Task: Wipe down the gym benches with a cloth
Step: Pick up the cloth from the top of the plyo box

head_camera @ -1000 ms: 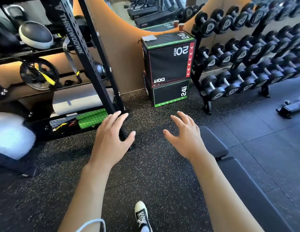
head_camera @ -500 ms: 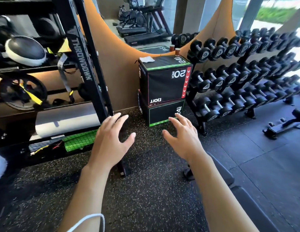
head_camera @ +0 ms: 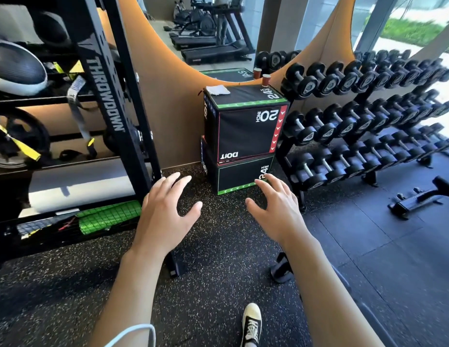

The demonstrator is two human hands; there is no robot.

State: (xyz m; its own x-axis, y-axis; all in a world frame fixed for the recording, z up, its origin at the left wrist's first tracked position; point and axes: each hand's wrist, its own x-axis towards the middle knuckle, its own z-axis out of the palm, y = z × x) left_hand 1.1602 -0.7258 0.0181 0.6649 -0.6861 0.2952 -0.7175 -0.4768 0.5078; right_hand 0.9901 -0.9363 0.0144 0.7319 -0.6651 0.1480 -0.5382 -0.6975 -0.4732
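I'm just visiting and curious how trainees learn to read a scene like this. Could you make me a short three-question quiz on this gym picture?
1. True or false: the left hand grips the white cloth.
2. What does the white cloth lie on?
A. the dumbbell rack
B. the upper plyo box
C. the speckled floor
3. Fill in: the paper cup stands on the upper plyo box at its ____ corner, nearest the dumbbell rack.

Key:
1. False. The left hand and the right hand are both spread and hold nothing.
2. B
3. back right
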